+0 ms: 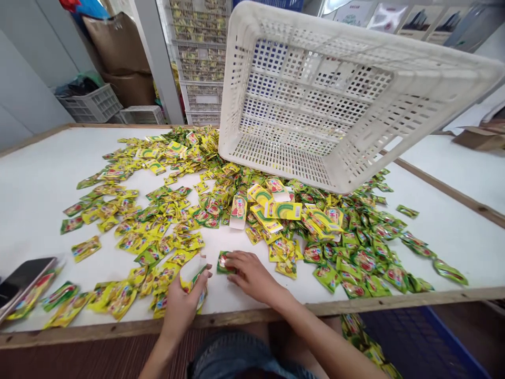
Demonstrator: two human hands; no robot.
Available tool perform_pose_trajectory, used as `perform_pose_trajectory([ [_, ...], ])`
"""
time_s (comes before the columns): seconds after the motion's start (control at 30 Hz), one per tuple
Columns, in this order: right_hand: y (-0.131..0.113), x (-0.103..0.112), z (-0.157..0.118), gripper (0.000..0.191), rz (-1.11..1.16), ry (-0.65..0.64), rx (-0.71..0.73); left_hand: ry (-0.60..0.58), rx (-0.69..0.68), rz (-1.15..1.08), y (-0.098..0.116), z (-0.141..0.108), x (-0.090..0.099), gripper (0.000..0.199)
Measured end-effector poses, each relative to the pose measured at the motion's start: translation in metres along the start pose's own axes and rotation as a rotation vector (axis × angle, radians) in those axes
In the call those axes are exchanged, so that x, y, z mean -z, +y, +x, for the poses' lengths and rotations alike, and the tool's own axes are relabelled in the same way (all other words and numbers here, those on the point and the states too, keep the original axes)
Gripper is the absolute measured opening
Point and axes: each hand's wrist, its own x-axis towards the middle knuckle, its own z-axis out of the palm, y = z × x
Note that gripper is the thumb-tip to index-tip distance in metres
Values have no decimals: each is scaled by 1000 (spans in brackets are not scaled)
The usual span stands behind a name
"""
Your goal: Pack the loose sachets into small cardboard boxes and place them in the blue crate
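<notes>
My left hand (183, 300) is wrapped round a small carton (192, 269), white with yellow and green printing, tilted near the table's front edge. Just to its right, my right hand (254, 276) has its fingertips closed on a small green packet (222, 262) with red printing, lying on the white table. Loose yellow packets (158, 231) lie thickly around and beyond my left hand. Beyond my right hand is a small heap of yellow and red cartons (284, 209), some with white ends showing. Many green packets (363, 258) spread to the right.
A big white perforated basket (284, 163) stands tipped on its side over the packets at the back. At the left front edge rests a phone (26, 281). Stacked crates (201, 68) rise behind the table; a blue crate (418, 337) is below it at right.
</notes>
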Motion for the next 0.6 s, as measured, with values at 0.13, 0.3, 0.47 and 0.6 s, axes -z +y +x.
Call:
perform_pose_trajectory([
  [0.13,5,22,-41,21,6,192,-217,-261,90,18,2,9,-11,43],
  [0.3,9,20,-59,26,-179,245,-461,-511,50,88,6,18,-24,41],
  [0.47,7,7,-55,10,90,253,-463,-622,39,115,14,21,-30,37],
  [0.6,10,4,-52,13,505,292,-470,-731,108,26,18,19,-29,34],
])
